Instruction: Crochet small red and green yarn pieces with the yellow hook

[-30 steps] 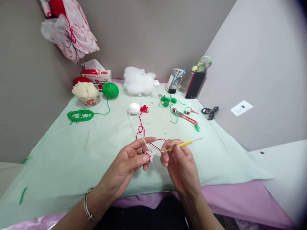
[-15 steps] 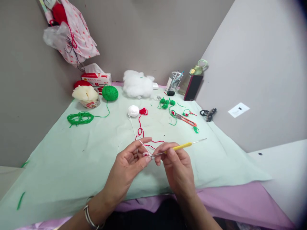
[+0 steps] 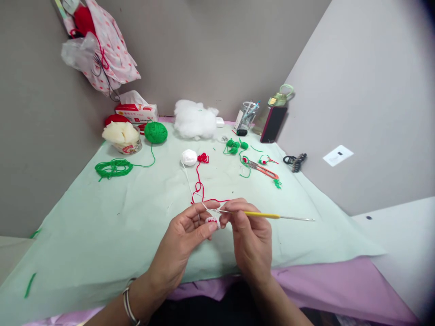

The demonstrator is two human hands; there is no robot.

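My left hand (image 3: 185, 235) pinches the small red-and-white crochet piece (image 3: 211, 220) at the bench's (image 3: 102, 213) near edge. At its 3 o'clock, my right hand (image 3: 249, 235) grips the yellow crochet hook (image 3: 261, 215). White yarn ball (image 3: 189, 157) lies at 12 o'clock.

Two hands are seen — the left hand (image 3: 185, 235) and the right hand (image 3: 251, 240) — along with one crochet hook (image 3: 268, 216), one green yarn ball (image 3: 156, 132), one white yarn ball (image 3: 189, 157), one pair of scissors (image 3: 263, 170) and one tissue box (image 3: 136, 110).
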